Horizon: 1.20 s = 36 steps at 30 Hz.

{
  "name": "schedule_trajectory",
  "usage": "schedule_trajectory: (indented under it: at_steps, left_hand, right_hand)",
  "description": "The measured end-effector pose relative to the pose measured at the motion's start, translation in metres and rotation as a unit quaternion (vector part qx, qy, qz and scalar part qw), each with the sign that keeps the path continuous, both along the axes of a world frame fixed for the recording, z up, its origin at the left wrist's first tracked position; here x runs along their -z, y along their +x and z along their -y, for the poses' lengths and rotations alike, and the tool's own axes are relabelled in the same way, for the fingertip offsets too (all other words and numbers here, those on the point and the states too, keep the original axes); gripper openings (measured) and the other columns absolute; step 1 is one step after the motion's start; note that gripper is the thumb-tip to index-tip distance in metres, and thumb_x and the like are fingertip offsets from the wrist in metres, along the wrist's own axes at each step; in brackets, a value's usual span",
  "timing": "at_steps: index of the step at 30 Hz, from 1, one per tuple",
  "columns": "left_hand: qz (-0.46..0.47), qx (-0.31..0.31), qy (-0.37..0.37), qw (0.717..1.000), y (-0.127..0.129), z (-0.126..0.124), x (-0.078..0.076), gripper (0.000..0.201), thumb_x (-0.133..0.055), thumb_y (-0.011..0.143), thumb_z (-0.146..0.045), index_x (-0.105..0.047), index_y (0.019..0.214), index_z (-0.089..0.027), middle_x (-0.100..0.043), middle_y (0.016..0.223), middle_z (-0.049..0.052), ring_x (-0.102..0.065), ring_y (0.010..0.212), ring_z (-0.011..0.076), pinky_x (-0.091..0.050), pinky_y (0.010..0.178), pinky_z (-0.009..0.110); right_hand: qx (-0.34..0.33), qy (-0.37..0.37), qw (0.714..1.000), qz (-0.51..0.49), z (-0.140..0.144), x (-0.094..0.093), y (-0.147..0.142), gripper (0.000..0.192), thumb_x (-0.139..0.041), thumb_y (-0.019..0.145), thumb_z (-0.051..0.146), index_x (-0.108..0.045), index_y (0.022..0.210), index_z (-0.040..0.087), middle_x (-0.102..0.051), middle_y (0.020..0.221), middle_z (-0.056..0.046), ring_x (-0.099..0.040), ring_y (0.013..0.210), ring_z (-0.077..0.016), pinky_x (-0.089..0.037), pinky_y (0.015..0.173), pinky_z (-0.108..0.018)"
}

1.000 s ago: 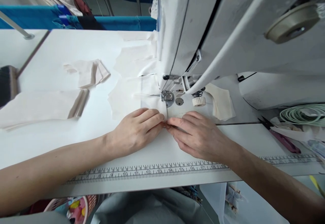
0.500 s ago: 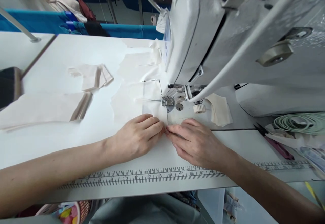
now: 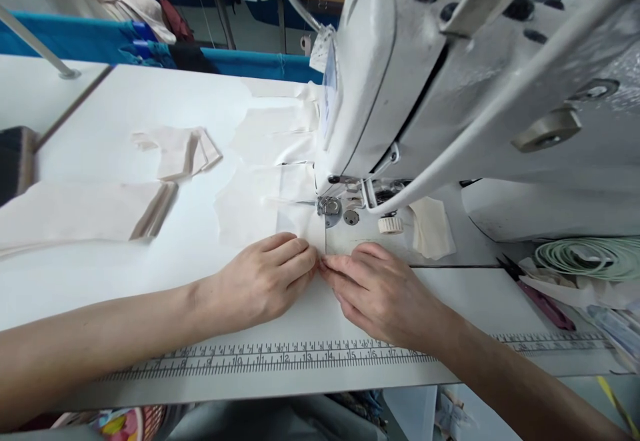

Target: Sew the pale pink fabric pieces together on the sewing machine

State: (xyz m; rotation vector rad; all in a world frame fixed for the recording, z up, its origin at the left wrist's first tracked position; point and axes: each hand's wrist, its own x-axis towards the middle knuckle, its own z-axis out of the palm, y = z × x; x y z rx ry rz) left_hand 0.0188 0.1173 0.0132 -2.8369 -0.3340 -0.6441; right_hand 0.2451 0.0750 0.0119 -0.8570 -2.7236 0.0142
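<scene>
Two hands (image 3: 260, 281), one sewing machine (image 3: 450, 81)

Pale cream cut fabric pieces (image 3: 165, 151) on a white worktable (image 3: 125, 101) — black-marked printed ruler strip (image 3: 280, 357), off-white metal sewing machine (image 3: 450, 87), coiled mint-green cord (image 3: 590, 257), maroon-handled thread snips (image 3: 543, 301).

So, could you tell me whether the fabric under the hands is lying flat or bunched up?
Flat: the fabric piece lies smooth under both hands.
</scene>
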Motion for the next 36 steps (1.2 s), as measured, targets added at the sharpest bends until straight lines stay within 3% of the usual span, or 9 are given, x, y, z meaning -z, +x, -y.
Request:
schedule_trajectory:
  at_steps: [6,27,36]
  left_hand:
    - [0.012,0.000,-0.013,1.000,-0.001,0.001,0.003,0.013,-0.053,0.091,-0.005,-0.066,0.089,-0.006,-0.070,0.100,0.014,-0.065,0.093,0.0223,-0.058,0.084,0.039]
    - [0.008,-0.038,0.027,0.999,-0.001,-0.020,0.009,0.018,-0.049,0.095,-0.008,-0.067,0.098,-0.008,-0.071,0.104,0.009,-0.066,0.094,0.0193,-0.055,0.091,0.038]
    - [0.020,-0.059,0.010,0.998,0.001,-0.034,0.013,0.018,-0.050,0.095,-0.010,-0.066,0.101,-0.007,-0.071,0.104,0.009,-0.066,0.094,0.0201,-0.055,0.087,0.035]
  right_hand:
    - [0.000,0.007,1.000,-0.003,-0.001,0.000,-0.001,0.026,-0.048,0.091,0.008,-0.066,0.110,0.010,-0.067,0.112,-0.012,-0.061,0.092,-0.0190,-0.049,0.083,-0.038]
    - [0.043,0.018,0.999,0.009,-0.017,0.002,-0.003,0.031,-0.045,0.093,0.011,-0.062,0.118,0.009,-0.066,0.116,-0.012,-0.062,0.093,-0.0196,-0.048,0.085,-0.038]
    - [0.076,0.078,0.994,0.010,-0.027,0.000,-0.005,0.027,-0.047,0.094,0.015,-0.065,0.114,0.011,-0.067,0.116,-0.009,-0.058,0.095,-0.0181,-0.044,0.076,-0.032]
